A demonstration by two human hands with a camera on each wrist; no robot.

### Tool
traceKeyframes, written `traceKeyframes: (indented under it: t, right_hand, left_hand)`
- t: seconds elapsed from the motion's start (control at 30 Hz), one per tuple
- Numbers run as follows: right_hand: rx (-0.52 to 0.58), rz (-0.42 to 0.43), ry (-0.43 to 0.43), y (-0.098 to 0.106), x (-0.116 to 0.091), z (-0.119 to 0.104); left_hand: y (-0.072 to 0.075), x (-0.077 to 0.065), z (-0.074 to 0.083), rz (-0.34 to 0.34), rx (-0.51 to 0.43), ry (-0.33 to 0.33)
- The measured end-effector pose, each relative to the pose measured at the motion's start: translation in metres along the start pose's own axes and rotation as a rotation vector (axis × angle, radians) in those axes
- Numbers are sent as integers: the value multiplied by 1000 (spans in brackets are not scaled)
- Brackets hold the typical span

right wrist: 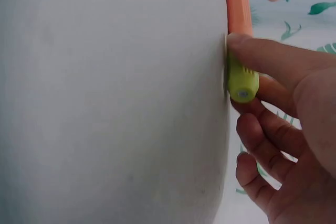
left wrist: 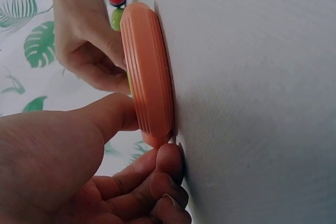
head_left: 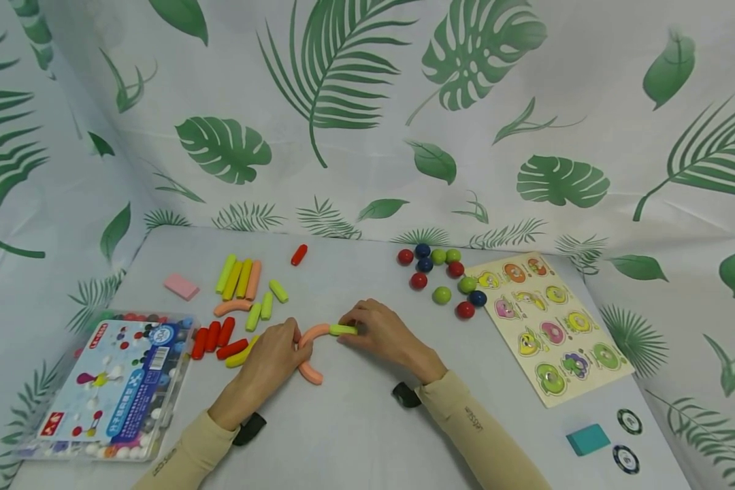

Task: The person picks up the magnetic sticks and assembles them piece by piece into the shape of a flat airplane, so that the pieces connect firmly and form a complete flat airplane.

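Note:
Near the middle of the table my left hand point(head_left: 274, 352) pinches a curved orange rod point(left wrist: 147, 72) between thumb and fingertips. In the head view a curved orange rod point(head_left: 316, 331) arches up from these fingers, and another orange piece point(head_left: 310, 373) shows below them. My right hand point(head_left: 381, 333) pinches a short lime-green rod point(head_left: 341, 329), its left end against the arched rod. The right wrist view shows the green rod point(right wrist: 242, 83) in line with an orange rod point(right wrist: 240, 17), with a small grey spot in its near end. Both rods lie close to the tabletop.
Left of the hands are red rods point(head_left: 212, 337), yellow rods point(head_left: 237, 279) and a boxed molecule set point(head_left: 107, 388). Several coloured balls point(head_left: 442, 295) lie at the back right, beside a fruit puzzle board point(head_left: 551, 333). A teal block point(head_left: 588, 439) is at front right.

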State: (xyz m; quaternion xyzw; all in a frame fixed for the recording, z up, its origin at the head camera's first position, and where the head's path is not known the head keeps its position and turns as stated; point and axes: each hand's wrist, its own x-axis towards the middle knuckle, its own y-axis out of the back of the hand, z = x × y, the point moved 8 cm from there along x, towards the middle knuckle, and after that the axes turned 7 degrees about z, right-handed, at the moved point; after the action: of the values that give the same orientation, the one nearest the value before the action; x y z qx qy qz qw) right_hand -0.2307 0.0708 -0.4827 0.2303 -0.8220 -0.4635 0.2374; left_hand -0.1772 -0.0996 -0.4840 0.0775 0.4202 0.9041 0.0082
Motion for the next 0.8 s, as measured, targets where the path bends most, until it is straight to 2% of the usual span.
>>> traceKeyframes:
  t: [0.17,0.3,0.47,0.63,0.8]
  right_hand:
    - [64,23,9,9,6,-2]
    - [137,40,-8,18,20,-2]
    - [140,54,-21,22,54,-2]
    - [118,57,6,22,90,-12]
    - [111,42,31,14,119,-21]
  left_hand:
    - [0,0,-4,-18,-7,35]
    - [1,0,-7,-29,-14,54]
    - [2,0,-10,-38,-22,74]
    - [1,0,-11,-51,-33,97]
    - [-1,-1,-9,-63,-48,109]
